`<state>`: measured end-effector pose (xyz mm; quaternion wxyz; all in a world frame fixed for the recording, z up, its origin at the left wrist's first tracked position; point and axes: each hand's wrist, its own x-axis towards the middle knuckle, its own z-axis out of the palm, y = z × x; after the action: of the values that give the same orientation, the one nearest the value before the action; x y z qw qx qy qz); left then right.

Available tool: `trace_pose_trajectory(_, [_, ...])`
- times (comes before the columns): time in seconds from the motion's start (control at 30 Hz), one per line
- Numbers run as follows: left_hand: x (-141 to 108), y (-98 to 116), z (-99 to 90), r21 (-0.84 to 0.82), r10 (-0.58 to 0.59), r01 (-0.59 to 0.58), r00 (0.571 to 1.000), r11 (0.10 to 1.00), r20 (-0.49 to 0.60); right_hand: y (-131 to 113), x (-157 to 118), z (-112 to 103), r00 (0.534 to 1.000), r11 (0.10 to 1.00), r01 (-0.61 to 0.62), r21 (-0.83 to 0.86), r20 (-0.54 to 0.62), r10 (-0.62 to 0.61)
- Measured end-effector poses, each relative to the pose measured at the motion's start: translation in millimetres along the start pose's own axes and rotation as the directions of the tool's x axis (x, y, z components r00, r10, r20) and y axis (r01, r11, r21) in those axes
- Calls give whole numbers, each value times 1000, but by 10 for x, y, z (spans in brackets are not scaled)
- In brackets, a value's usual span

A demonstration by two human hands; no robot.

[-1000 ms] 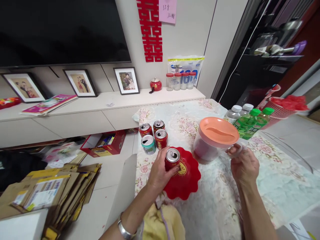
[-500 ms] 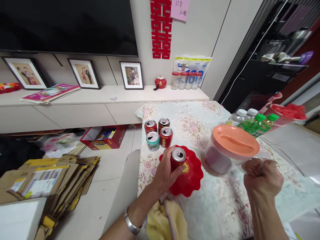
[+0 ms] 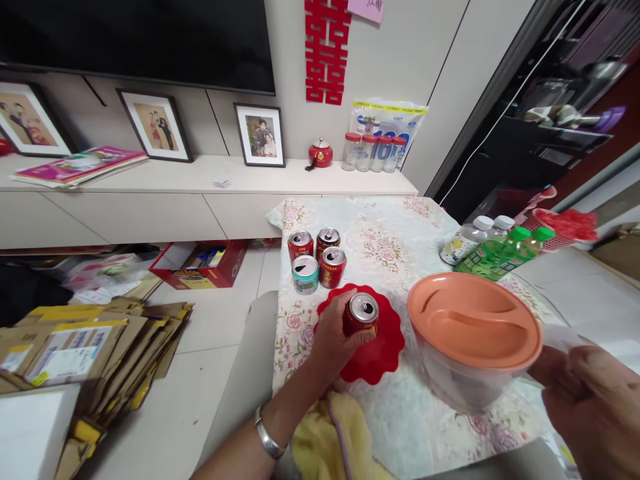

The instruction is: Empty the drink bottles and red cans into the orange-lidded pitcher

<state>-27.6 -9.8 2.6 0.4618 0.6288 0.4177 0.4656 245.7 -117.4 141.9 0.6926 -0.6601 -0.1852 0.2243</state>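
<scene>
My left hand [image 3: 333, 340] is wrapped round a dark red drink can [image 3: 363, 310] with an opened top. It holds the can upright over a red scalloped plate [image 3: 380, 357]; whether the can touches the plate, I cannot tell. On the right, my right hand [image 3: 593, 393] grips the handle of a translucent plastic jug [image 3: 463, 380] with an orange lid [image 3: 473, 320]. The jug is slightly blurred and appears tilted. Behind the plate several opened cans stand together, among them a teal can [image 3: 305, 275] and a red can [image 3: 333, 268].
A yellow cloth [image 3: 333, 440] lies near the front edge of the flowered tablecloth [image 3: 385, 250]. Bottles with green caps [image 3: 520, 233] and white caps stand at the right, by a pink basket [image 3: 555, 230]. Flattened cardboard [image 3: 130, 347] is stacked on the floor at left.
My right hand has brought the jug nearer to me and to the right. My left hand keeps its hold on the can, almost in place. The view has shifted slightly.
</scene>
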Motion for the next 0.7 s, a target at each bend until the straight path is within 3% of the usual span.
trace_pose_trajectory(0.07, [-7,-17,-3,16,-5,5,1000,1000,0,-5,-28,11,999,999,-28,-25,19,28])
trace_pose_trajectory(0.13, [-15,-30,-1,39,-12,12,1000,999,-5,2,-47,23,992,999,22,-42,123,-16])
trace_pose_trajectory(0.27, [-23,-45,10,64,-29,29,999,998,-14,46,-44,-8,903,968,228,-105,393,-170])
trace_pose_trajectory(0.47, [-24,-33,7,50,-27,28,1000,998,-13,117,52,-131,869,907,330,-262,460,-183])
trace_pose_trajectory(0.63, [-34,-14,5,55,-26,27,1000,998,-11,59,85,-14,757,802,535,-265,571,-317])
trace_pose_trajectory(0.7, [-37,-15,8,60,-21,22,1000,998,-13,14,67,59,735,775,572,-269,587,-339])
